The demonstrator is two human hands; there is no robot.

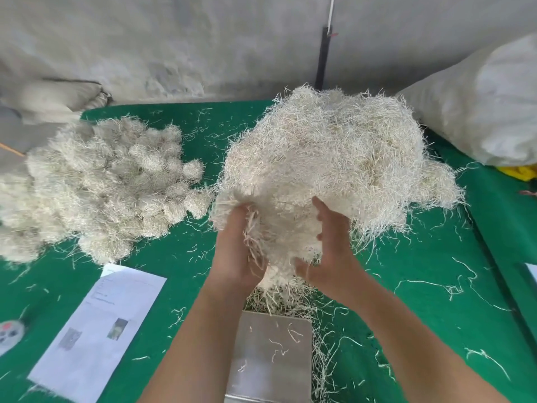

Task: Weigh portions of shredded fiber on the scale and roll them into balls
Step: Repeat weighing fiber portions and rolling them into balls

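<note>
Both hands work at the near edge of the loose fiber pile [334,158] on the green table [436,286]. The left hand [235,251] and right hand [331,245] face each other, fingers curled around a clump of fiber [284,242] held between them, above the far end of the steel scale [270,359]. Only stray strands lie on the scale's platform. A heap of rolled balls [110,184] sits at left. A printed sheet [98,324] lies beside the scale, a white sack [494,106] at far right.
</note>
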